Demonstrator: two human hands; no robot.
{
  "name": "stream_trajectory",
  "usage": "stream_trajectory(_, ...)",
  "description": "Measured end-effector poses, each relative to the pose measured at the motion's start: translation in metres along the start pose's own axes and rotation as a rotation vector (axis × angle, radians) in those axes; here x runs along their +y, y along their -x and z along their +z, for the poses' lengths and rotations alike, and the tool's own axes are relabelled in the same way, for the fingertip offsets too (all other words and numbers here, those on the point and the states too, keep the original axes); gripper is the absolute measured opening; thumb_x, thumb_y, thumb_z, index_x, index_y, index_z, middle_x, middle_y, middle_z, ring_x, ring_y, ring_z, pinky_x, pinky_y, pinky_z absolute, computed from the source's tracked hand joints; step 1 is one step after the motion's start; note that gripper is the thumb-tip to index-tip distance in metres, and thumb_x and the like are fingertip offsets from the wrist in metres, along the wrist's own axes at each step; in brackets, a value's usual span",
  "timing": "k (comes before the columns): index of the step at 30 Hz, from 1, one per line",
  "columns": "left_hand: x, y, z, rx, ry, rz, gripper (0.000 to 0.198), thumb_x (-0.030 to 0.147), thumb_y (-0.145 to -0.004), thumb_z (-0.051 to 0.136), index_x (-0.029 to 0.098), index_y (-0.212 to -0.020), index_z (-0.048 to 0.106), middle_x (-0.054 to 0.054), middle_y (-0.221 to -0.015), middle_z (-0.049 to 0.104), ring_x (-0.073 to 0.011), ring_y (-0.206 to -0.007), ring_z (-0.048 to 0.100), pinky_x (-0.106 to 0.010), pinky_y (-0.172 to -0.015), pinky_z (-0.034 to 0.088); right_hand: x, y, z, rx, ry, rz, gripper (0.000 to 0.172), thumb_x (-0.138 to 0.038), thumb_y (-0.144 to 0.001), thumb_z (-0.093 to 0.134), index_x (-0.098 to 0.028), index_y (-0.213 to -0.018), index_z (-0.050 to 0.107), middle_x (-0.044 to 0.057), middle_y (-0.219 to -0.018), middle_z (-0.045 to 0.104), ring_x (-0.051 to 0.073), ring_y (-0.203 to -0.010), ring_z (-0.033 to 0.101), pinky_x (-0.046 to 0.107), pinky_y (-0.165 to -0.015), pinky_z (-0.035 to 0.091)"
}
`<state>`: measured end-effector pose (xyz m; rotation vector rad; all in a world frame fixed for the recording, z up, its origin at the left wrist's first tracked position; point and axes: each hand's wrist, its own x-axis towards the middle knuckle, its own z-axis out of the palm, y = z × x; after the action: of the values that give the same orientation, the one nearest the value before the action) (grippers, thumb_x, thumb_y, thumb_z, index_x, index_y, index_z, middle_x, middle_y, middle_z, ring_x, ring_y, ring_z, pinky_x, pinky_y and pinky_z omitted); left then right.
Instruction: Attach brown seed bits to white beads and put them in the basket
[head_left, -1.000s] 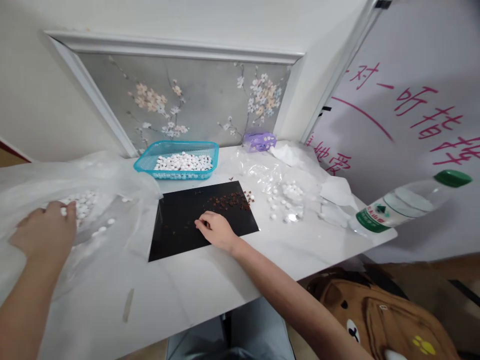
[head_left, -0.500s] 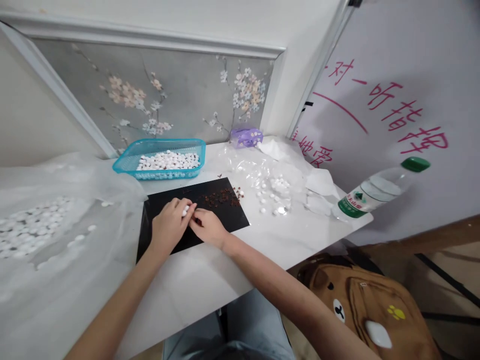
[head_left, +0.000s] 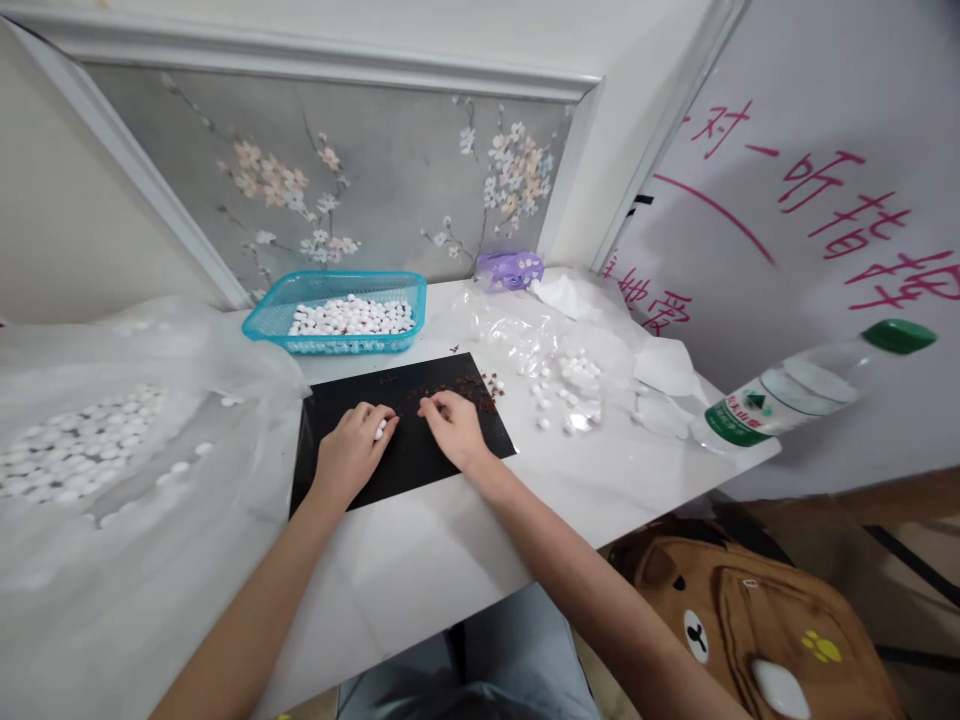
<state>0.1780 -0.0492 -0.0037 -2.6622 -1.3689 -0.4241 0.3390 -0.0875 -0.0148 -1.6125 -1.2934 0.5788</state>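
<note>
My left hand (head_left: 355,446) is closed over the left part of a black mat (head_left: 411,443), with a small white ball (head_left: 380,430) held between its fingers. To its right, my right hand (head_left: 453,428) has its thumb and forefinger pressed together; whatever they may hold is too small to make out. Small reddish-brown pieces (head_left: 487,392) lie scattered just beyond my right hand, on the mat's far right part and past its edge. A gap of mat separates the two hands.
Behind the mat stands a blue basket (head_left: 259,325) of white balls. More balls lie on plastic sheeting (head_left: 187,540) at left and in clear bags (head_left: 517,325) at right. A purple packet (head_left: 510,270) and a green-capped bottle (head_left: 806,385) stand farther off; a brown backpack (head_left: 757,620) sits below.
My right hand has moved away from my left, toward the brown pieces. My left hand still holds the white ball. The whole view has shifted slightly.
</note>
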Motion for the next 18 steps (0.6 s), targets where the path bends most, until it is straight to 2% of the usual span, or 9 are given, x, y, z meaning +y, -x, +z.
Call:
stream_trajectory(4,0.000,0.001,0.002,0.009,-0.045,0.006,0.030,0.034,-0.093,0.036,0.025,-0.101,0.063,-0.004,-0.096,0.063,-0.0191,-0.087,0.055,-0.025,-0.054,0.036,0.012,-0.014,-0.024,0.107,0.078,0.075,0.025,-0.033,-0.084,0.043,-0.018,-0.072,0.059,0.002,-0.073,0.059,0.013,-0.063,0.051,0.026,-0.061,0.039)
stream_trajectory(6,0.000,0.002,0.003,0.018,-0.038,0.013,0.031,0.033,-0.093,0.036,0.027,-0.108,0.063,-0.004,-0.101,0.064,-0.0200,-0.089,0.054,-0.026,-0.056,0.038,0.016,-0.018,-0.031,0.105,0.119,0.082,0.021,-0.030,-0.082,0.045,-0.018,-0.072,0.059,0.002,-0.073,0.059,0.014,-0.065,0.052,0.027,-0.063,0.040)
stream_trajectory(11,0.003,0.002,0.000,0.025,-0.012,0.020,0.038,0.035,-0.093,0.036,0.029,-0.127,0.052,-0.003,-0.103,0.067,-0.0199,-0.088,0.056,-0.026,-0.057,0.040,0.012,-0.013,-0.031,-0.050,0.220,-0.023,0.005,-0.022,-0.074,0.058,-0.020,-0.075,0.063,-0.001,-0.075,0.058,0.012,-0.068,0.052,0.025,-0.066,0.040)
stream_trajectory(15,0.006,0.002,-0.004,0.003,0.003,-0.031,0.044,0.038,-0.092,0.035,0.027,-0.134,0.044,-0.006,-0.095,0.068,-0.0205,-0.089,0.058,-0.024,-0.056,0.041,0.006,-0.007,-0.027,-0.135,0.297,-0.077,0.006,-0.021,-0.076,0.059,-0.022,-0.077,0.065,0.000,-0.080,0.057,0.013,-0.069,0.052,0.025,-0.063,0.038)
stream_trajectory(18,0.007,0.002,-0.005,0.031,0.017,-0.052,0.046,0.038,-0.092,0.035,0.023,-0.135,0.042,-0.008,-0.104,0.067,-0.0212,-0.091,0.060,-0.026,-0.060,0.043,0.005,-0.006,-0.026,-0.139,0.316,-0.088,0.011,-0.019,-0.079,0.055,-0.022,-0.076,0.065,0.001,-0.082,0.057,0.013,-0.068,0.052,0.026,-0.062,0.036)
